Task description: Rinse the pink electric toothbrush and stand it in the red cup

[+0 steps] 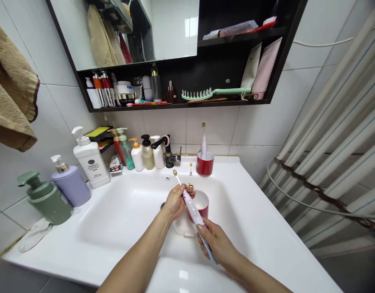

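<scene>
Holding one toothbrush over one white sink with two hands.
Gripping near the neck with the left hand, with fingers curled snug around it; gripping low on the handle with the right hand, with fingers wrapped around it too. Pointing the brush end up toward one black tap. Counting two red cups in all: in the sink, just behind the toothbrush, one red cup, white inside, too covered up to tell what is in it; at the back, right of the tap, the other red cup, with one second toothbrush standing in it. Along the left and back of the white tabletop, eight bottles. On the dark shelf, one green hairbrush and two tubes.
</scene>
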Demonstrator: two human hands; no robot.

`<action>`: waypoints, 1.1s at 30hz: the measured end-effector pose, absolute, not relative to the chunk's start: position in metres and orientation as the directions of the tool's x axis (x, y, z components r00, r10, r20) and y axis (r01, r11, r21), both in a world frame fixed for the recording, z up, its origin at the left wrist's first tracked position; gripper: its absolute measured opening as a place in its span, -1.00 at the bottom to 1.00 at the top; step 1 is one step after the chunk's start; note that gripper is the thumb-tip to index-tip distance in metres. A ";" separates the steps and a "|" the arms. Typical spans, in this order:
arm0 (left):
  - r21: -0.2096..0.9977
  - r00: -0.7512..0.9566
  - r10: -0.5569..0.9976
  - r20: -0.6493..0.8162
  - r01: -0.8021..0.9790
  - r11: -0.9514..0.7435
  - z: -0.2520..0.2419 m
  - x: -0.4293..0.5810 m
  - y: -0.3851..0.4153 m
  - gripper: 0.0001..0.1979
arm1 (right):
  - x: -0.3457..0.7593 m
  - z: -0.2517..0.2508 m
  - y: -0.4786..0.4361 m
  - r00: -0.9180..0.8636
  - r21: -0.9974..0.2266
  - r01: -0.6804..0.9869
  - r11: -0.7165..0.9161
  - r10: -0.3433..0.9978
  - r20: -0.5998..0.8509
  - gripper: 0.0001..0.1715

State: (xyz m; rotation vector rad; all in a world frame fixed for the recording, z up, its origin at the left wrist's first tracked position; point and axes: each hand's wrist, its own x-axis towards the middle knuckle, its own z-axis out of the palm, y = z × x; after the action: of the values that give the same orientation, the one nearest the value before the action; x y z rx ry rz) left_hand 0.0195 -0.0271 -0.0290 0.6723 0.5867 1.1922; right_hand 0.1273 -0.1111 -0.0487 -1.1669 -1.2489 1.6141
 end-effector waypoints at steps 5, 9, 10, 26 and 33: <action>0.746 0.261 0.963 -0.063 -0.629 0.219 -0.031 0.020 -0.027 -0.89 | 0.129 -0.048 -0.111 -0.280 -0.972 -0.042 -0.233 0.936 -0.212 -0.68; 0.739 0.262 0.962 -0.075 -0.633 0.230 -0.032 0.020 -0.026 -0.89 | 0.129 -0.050 -0.112 -0.353 -0.953 -0.103 -0.284 0.906 -0.232 -0.69; 0.740 0.256 0.964 -0.075 -0.634 0.227 -0.032 0.020 -0.026 -0.89 | 0.129 -0.050 -0.112 -0.360 -0.952 -0.112 -0.285 0.905 -0.228 -0.69; 0.697 0.351 0.826 0.441 0.446 -0.562 -0.048 0.022 -0.047 -0.79 | 0.135 -0.011 -0.026 0.147 -0.978 0.116 0.173 0.971 0.190 -0.71; 0.455 0.520 0.811 0.269 0.674 -0.583 -0.055 0.026 -0.042 -0.87 | 0.139 -0.046 -0.025 0.205 -0.921 0.359 0.152 0.950 0.237 -0.66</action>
State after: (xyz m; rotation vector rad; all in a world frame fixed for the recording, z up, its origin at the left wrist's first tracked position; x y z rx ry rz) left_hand 0.0263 -0.0421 -0.0552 2.4701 1.2423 0.6650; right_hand 0.1393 -0.0249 -0.0465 -1.4039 -1.3487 0.6948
